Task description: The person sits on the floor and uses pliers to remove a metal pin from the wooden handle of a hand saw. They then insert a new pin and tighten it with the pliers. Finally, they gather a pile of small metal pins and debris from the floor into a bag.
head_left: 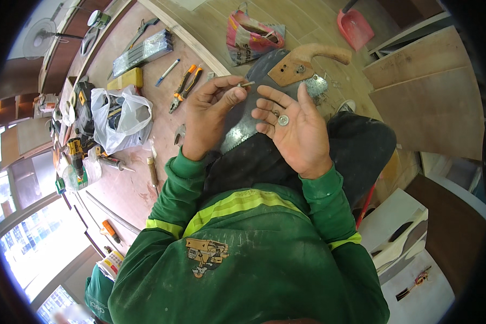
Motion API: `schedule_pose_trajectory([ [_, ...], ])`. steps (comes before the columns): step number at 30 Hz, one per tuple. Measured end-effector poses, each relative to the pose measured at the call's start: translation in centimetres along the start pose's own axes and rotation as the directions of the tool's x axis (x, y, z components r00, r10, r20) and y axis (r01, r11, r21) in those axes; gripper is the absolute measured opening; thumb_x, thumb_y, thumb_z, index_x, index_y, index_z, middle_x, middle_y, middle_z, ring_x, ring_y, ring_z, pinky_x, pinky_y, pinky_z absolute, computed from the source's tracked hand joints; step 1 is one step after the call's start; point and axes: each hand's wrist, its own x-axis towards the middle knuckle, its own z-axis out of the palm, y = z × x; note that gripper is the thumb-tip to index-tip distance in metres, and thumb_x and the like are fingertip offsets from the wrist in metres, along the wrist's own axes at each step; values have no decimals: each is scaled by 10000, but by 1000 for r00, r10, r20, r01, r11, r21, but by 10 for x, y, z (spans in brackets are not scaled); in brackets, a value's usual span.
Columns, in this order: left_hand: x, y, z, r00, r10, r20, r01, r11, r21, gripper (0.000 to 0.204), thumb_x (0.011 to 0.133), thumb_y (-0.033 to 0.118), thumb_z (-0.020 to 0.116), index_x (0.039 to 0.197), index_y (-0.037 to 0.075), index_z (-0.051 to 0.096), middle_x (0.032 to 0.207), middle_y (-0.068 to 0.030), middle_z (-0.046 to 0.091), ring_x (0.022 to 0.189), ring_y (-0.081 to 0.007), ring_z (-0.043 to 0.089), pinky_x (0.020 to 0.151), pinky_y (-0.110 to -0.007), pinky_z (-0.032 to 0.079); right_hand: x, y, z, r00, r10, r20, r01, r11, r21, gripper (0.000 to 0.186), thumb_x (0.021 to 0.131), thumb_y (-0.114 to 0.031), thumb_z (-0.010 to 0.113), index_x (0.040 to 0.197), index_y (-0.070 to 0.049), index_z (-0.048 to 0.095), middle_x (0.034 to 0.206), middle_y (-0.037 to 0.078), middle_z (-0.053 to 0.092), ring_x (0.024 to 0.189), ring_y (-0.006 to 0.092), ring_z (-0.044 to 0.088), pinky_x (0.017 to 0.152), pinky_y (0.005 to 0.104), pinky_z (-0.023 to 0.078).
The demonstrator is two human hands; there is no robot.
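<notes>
Between its thumb and fingertips, my left hand (pixel 213 110) pinches a small brass-coloured screw (pixel 247 84). My right hand (pixel 301 132) is turned palm up with fingers half curled, cradling small round metal fasteners (pixel 283 120) on the palm and finger base. Across my lap lies a handsaw; its toothed metal blade (pixel 242 127) passes beneath both hands. The saw's wooden handle (pixel 308 62) points away to the far right, with a round metal fitting and dark holes in it. The screw's far end is close to my right fingertips.
On the workbench (pixel 132 186) at left are orange-handled pliers (pixel 184 87), a blue marker (pixel 168 72), a white plastic bag (pixel 121 119), a drill (pixel 76 156) and a wood-handled tool (pixel 152 171). A printed sack (pixel 251 35) and red dustpan (pixel 355 28) occupy the floor ahead. Wooden boards (pixel 426 102) stand at right.
</notes>
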Motion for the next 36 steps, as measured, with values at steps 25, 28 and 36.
schedule_pose_trajectory([
  [25,-15,10,5,998,63,22,-66,988,137,292,1012,84,795,1277,-29,747,1180,-80,794,1052,-113,722,942,-268,569,-6,-12,-4,995,-46,83,46,999,6,664,1131,-402,447,1582,85,412,1609,346,487,1509,439,498,1225,552,438],
  [28,-7,5,-1,999,30,24,-35,965,258,288,1010,96,799,1267,-29,756,1176,-84,789,1059,-126,725,957,-278,565,-8,-16,-7,997,-52,55,55,998,-43,631,1149,-399,439,1563,77,454,1469,274,601,1376,369,592,1143,504,497],
  [36,54,-1,-21,996,31,89,-67,897,436,342,1008,197,816,1268,-23,782,1101,-83,808,1033,-131,722,934,-291,562,-11,-29,-25,946,-277,-168,204,913,-353,303,1122,-317,659,1044,-24,640,743,-63,499,594,36,436,525,243,350],
])
